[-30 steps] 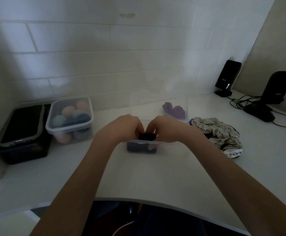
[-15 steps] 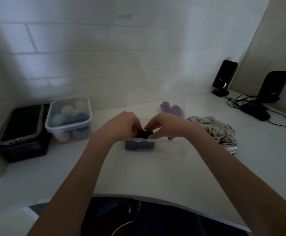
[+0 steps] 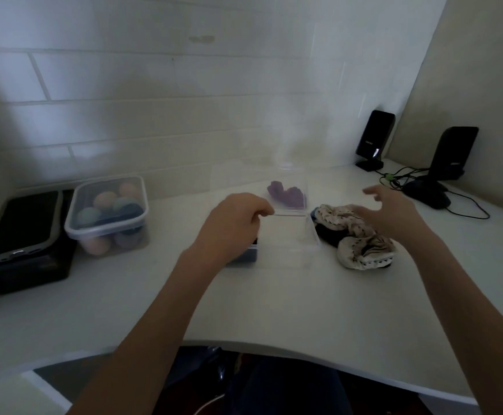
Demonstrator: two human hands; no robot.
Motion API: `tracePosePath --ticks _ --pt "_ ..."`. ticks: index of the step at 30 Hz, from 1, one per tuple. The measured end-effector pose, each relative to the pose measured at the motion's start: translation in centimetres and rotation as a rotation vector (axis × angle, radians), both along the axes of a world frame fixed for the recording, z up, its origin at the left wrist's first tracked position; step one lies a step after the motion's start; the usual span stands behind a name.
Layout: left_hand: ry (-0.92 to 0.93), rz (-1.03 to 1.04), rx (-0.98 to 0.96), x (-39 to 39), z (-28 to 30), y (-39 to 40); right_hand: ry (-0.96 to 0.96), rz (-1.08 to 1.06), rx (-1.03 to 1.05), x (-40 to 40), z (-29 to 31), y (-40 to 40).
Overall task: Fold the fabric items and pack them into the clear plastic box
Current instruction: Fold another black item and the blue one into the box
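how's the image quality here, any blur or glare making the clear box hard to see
Head view: dim, soft light with broad shadows on the tiled wall; the right hand is motion-blurred over the patterned fabric pile; the clear plastic box nearly vanishes against the white table, with hazy reflections above it; the left hand looks sharper; wide-angle bending at the edges.

White desk [image 3: 274, 310], white tiled wall [image 3: 154, 85] behind it. Clear plastic box [image 3: 286, 250] near the desk's middle held a dark navy fabric item [image 3: 248, 256] at its left end and a purple one [image 3: 286, 194] at the back. Just right of the box lay a cream fabric pile [image 3: 361, 238] with a small dark zigzag print, black cloth showing under it. By the left edge, a lidded clear tub [image 3: 106, 214] held orange, teal and blue balls, beside a black case [image 3: 22, 235]. Two black speakers [image 3: 374, 139] stood at the back right corner.
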State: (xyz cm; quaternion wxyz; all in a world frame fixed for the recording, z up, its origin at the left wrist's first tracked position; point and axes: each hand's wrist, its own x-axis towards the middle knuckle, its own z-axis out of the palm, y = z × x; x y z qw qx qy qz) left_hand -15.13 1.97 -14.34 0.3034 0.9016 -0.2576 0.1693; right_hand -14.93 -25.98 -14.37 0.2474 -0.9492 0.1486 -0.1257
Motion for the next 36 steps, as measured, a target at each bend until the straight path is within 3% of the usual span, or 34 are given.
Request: tracePosePath --ticks 2,4,7,10,13,16,18,21,25,29,33,36 --pt "-0.068 -0.078 -0.037 -1.1 -0.2 -2.5 0.107 -0.072 0.084 -0.5 -1.0 -1.2" --pt "-0.085 -0.207 -0.050 -2.4 -0.4 -5.7 0.091 -0.047 0.230 -1.0 -2.1 -1.5" --pt "0.079 -0.399 0.114 -3.7 -1.2 -10.7 0.003 0.007 0.318 -1.4 -3.1 -1.6" --pt "0.122 -0.326 0.308 -2.8 -2.8 -14.5 -0.175 0.026 0.377 -1.7 -3.3 -2.0" --pt "0.013 -0.133 0.494 -1.6 -3.8 -16.7 -0.329 0.080 0.691 -2.2 -3.4 -2.5" --pt "0.035 -0.108 0.377 -0.9 -3.6 -17.7 -0.377 0.049 1.015 -2.4 -3.2 -2.7" --pt "0.048 -0.046 0.180 -0.2 -3.5 -17.8 -0.380 -0.009 0.973 -2.4 -3.5 -3.0" --pt "0.121 0.091 -0.225 0.3 -3.3 -17.9 -0.265 -0.028 0.713 -2.9 -3.4 -3.5" --pt "0.221 0.122 -0.640 0.6 -2.1 -18.2 0.103 0.239 0.663 -3.6 -3.3 -2.7" --pt "0.192 0.131 -0.714 0.8 -1.5 -18.5 0.100 0.258 0.269 -3.6 -4.1 -2.7" --pt "0.205 0.104 -0.677 0.8 -1.6 -18.7 0.066 0.242 0.501 -4.3 -3.3 -3.4" --pt "0.190 0.116 -0.451 0.4 -2.1 -18.7 -0.134 0.207 0.646 -4.8 -2.4 -3.9"
